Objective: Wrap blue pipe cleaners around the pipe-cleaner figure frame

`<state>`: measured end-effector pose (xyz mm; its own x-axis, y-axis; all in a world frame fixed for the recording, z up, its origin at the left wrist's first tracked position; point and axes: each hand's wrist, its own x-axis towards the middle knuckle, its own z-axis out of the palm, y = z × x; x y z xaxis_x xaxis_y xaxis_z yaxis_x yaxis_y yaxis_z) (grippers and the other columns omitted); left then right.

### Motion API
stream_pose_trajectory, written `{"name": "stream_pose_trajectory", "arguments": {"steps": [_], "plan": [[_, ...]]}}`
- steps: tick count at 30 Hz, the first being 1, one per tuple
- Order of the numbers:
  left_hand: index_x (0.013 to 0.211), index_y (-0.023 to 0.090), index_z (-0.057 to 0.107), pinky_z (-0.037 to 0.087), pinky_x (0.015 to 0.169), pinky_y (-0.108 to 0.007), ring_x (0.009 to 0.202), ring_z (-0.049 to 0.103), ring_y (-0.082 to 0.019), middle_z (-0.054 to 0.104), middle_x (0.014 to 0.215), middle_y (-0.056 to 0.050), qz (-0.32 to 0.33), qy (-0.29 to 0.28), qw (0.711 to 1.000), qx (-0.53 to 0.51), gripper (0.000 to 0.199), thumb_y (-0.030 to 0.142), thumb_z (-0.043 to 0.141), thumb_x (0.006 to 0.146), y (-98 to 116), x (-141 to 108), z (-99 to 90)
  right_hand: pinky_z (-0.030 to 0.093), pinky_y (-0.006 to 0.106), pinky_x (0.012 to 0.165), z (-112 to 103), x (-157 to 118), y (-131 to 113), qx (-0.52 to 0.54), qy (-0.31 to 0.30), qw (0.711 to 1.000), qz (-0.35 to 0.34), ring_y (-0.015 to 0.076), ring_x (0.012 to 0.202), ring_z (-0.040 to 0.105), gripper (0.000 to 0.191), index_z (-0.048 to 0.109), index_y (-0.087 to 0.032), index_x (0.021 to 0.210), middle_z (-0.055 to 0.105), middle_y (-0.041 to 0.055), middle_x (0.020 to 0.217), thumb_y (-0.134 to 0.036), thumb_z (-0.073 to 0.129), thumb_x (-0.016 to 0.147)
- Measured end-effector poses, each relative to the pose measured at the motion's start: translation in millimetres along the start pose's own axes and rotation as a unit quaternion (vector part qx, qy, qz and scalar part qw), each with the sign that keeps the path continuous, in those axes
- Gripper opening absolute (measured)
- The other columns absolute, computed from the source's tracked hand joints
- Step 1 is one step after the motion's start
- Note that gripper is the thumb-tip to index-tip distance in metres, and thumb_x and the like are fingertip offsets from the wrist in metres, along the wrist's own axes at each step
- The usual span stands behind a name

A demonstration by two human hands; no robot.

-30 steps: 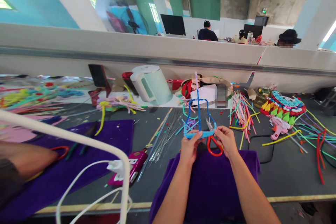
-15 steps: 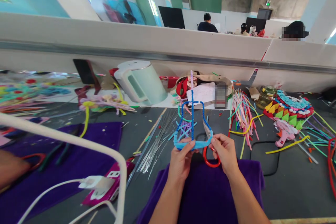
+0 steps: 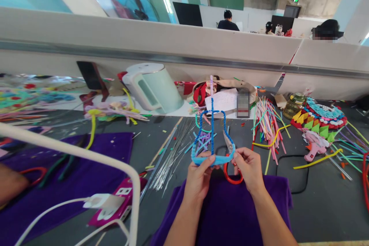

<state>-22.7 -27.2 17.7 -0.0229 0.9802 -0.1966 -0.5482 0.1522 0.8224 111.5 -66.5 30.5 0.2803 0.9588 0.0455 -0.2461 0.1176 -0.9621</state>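
Note:
A blue pipe-cleaner frame is raised above the table between my hands. It has a light blue bottom bar, dark blue curved sides and a dark blue middle stem tipped in lilac. My left hand pinches the bottom bar near its middle. The fingers of my right hand are closed at the bar's right corner. Red-handled scissors lie behind the frame, partly covered by it and by my right hand. Purple pipe-cleaner pieces show through the frame.
A purple cloth lies beneath my arms. A kettle stands behind, left of a beige bag. Pipe-cleaner bundles and a pink glue gun lie right. A white tube crosses the left foreground, near a power strip and another person's hand.
The camera view has shifted slightly. Both hands keep their grip on the blue frame, which stays almost in the same place.

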Motion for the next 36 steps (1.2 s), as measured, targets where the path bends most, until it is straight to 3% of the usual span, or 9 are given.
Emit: {"name": "stream_pose_trajectory", "arguments": {"steps": [6,11,16,20,23,26,30,36], "plan": [[0.065,0.015,0.063,0.047,0.046,-0.025,0.046,0.055,-0.011,0.061,0.06,0.002,0.001,0.001,1.0,-0.003,0.026,0.02,0.083,0.048,-0.8,-0.8,0.8,0.039,0.017,0.036,1.6,0.6,-0.4,0.03,0.017,0.999,0.012,0.0059,0.037,0.049,0.028,0.063,-0.016,0.07,0.057,-0.003,0.056,-0.043,0.065,0.074],[0.069,0.015,0.064,0.047,0.047,-0.024,0.046,0.056,-0.012,0.062,0.058,0.002,0.018,0.003,1.0,-0.006,0.028,0.021,0.083,0.049,-4.1,0.1,2.1,0.043,0.019,0.037,-0.2,4.0,4.5,0.081,0.012,0.996,0.034,0.0057,0.037,0.048,0.028,0.064,-0.015,0.081,0.058,-0.0025,0.061,-0.043,0.064,0.075],[0.069,0.014,0.065,0.048,0.048,-0.025,0.049,0.059,-0.013,0.063,0.058,-0.001,0.035,-0.002,0.999,0.009,0.026,0.023,0.083,0.053,-8.9,0.6,4.5,0.042,0.018,0.036,-8.8,10.1,12.9,0.047,0.102,0.994,-0.002,0.0052,0.04,0.046,0.032,0.06,-0.017,0.091,0.062,-0.0018,0.068,-0.045,0.063,0.075],[0.071,0.014,0.067,0.048,0.049,-0.024,0.049,0.059,-0.013,0.064,0.059,-0.001,0.043,-0.005,0.999,0.014,0.026,0.023,0.083,0.053,-13.4,1.5,4.1,0.029,0.016,0.031,-16.4,14.3,17.3,0.019,0.113,0.993,-0.012,0.0045,0.032,0.034,0.036,0.059,-0.016,0.079,0.043,-0.0083,0.043,-0.051,0.053,0.081],[0.073,0.014,0.067,0.049,0.05,-0.025,0.049,0.06,-0.013,0.064,0.058,0.0,0.047,-0.011,0.999,0.02,0.027,0.024,0.083,0.054,-17.1,2.2,4.2,0.036,0.016,0.036,-18.8,17.0,18.4,0.024,0.13,0.991,-0.036,0.0057,0.041,0.043,0.03,0.057,-0.017,0.08,0.052,-0.0055,0.055,-0.047,0.062,0.075],[0.076,0.013,0.067,0.05,0.05,-0.025,0.051,0.06,-0.013,0.065,0.061,-0.001,0.045,-0.022,0.998,0.029,0.03,0.026,0.083,0.054,-21.2,2.9,5.3,0.044,0.017,0.041,-18.3,17.8,19.4,0.056,0.074,0.996,-0.011,0.008,0.052,0.051,0.035,0.057,-0.018,0.09,0.058,-0.0027,0.069,-0.044,0.068,0.069],[0.077,0.012,0.066,0.051,0.049,-0.024,0.053,0.061,-0.014,0.066,0.063,-0.002,0.037,-0.038,0.998,0.036,0.034,0.03,0.084,0.054,-26.8,4.7,6.1,0.043,0.018,0.038,-16.6,16.0,23.6,0.064,-0.036,0.996,0.046,0.0069,0.045,0.047,0.033,0.059,-0.015,0.076,0.055,-0.0037,0.058,-0.046,0.069,0.069],[0.083,0.011,0.067,0.053,0.049,-0.024,0.059,0.065,-0.016,0.069,0.072,-0.006,-0.01,-0.085,0.996,0.006,0.038,0.042,0.077,0.064,-31.0,10.8,1.9,0.041,0.018,0.037,-19.4,15.7,23.8,0.069,-0.014,0.997,0.034,0.0057,0.041,0.045,0.031,0.057,-0.015,0.067,0.057,-0.0035,0.054,-0.042,0.071,0.066]]}}
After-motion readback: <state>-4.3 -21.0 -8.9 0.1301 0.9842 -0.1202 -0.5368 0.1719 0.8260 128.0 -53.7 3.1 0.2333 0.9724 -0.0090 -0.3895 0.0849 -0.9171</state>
